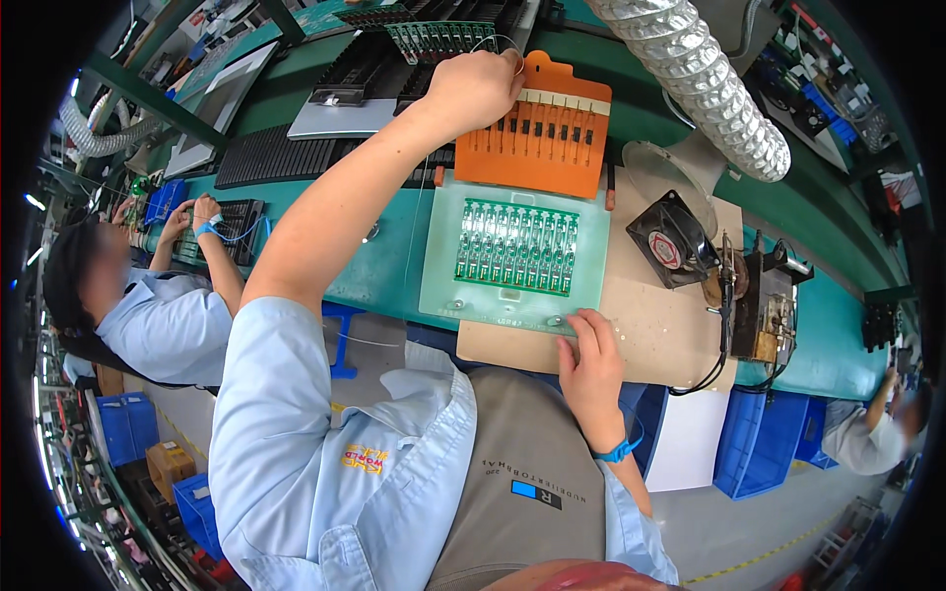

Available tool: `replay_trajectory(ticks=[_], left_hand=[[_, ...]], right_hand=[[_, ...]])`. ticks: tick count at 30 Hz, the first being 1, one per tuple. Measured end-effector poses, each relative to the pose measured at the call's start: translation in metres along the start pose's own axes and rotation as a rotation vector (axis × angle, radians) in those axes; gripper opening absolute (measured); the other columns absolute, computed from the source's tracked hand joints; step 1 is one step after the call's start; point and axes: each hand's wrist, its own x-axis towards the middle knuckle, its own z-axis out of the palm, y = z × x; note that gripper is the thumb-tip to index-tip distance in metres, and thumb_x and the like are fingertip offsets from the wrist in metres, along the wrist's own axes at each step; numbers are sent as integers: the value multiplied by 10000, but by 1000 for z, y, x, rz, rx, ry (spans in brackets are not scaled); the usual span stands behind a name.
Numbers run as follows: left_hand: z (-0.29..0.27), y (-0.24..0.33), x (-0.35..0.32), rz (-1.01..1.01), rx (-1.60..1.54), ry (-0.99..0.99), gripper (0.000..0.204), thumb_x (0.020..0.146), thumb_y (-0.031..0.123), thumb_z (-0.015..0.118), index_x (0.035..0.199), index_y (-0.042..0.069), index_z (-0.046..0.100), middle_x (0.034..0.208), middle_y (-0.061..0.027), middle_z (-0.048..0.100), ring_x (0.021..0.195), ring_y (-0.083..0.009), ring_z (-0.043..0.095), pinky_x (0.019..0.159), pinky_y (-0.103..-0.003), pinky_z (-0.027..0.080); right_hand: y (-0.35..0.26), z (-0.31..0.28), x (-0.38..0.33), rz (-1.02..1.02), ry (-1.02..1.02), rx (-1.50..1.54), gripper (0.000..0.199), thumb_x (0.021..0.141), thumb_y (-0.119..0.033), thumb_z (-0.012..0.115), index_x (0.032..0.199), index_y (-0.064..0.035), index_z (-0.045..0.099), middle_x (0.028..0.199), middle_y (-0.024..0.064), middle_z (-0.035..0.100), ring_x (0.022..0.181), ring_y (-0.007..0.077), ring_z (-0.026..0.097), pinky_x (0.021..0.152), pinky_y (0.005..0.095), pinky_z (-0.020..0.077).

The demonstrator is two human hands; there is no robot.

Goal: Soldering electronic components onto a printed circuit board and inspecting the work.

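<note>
two hands at a circuit board workstation

a long green surface (374, 271) runs across a busy factory room, with a silver flexible duct (705, 84) overhead at right and blue bins (764, 443) on the floor below. a pale green tray (439, 281) lies on the surface, carrying a green panel of circuit boards (515, 246). just beyond it sits an orange fixture (537, 138) with a row of dark parts. a small black fan (670, 246) stands to the right on a tan mat (650, 330). the left hand (473, 91) reaches far forward, arm stretched out, fingers curled closed at the orange fixture's top left edge; whether it grips anything cannot be told. the right hand (591, 360) rests loosely open, fingertips touching the tray's near edge. another person (163, 315) works at left.
</note>
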Motion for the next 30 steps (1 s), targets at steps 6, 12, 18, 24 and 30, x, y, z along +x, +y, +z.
replay_trajectory(ticks=[6, 12, 18, 24, 30], left_hand=[[12, 2, 7, 3, 11, -67, 362, 1052, 312, 517, 1136, 7, 693, 851, -164, 772, 723, -366, 745, 616, -441, 589], [20, 5, 13, -43, 1, -198, 398, 1053, 351, 519, 1161, 7, 689, 876, -163, 775, 745, -365, 747, 638, -440, 588], [23, 7, 17, -105, -40, -283, 420, 1050, 387, 535, 1167, 14, 690, 918, -163, 777, 791, -358, 750, 692, -450, 587], [22, 11, 17, -142, -69, -336, 410, 1047, 376, 539, 1200, 25, 687, 943, -158, 779, 820, -360, 751, 726, -454, 586], [15, 10, -3, -74, -61, -187, 430, 1032, 362, 548, 1315, 59, 662, 960, -147, 780, 840, -371, 749, 726, -446, 586]], right_hand=[[2, -1, -3, 26, -5, 6, 407, 811, -6, 755, 1205, -59, 667, 1267, 115, 638, 988, 308, 668, 827, 380, 556], [1, 0, -3, 44, 14, 24, 393, 814, 0, 749, 1195, -58, 673, 1264, 119, 636, 978, 310, 668, 820, 375, 557], [7, 0, -5, 55, 27, 94, 395, 805, 33, 754, 1186, -38, 679, 1250, 119, 637, 1014, 300, 668, 837, 358, 560], [12, -1, -7, 31, 37, 158, 368, 820, 26, 748, 1177, -29, 682, 1242, 126, 635, 991, 297, 660, 818, 355, 553], [15, 2, -7, 24, 44, 197, 356, 834, -13, 747, 1184, -40, 687, 1242, 127, 642, 971, 297, 663, 814, 360, 553]])
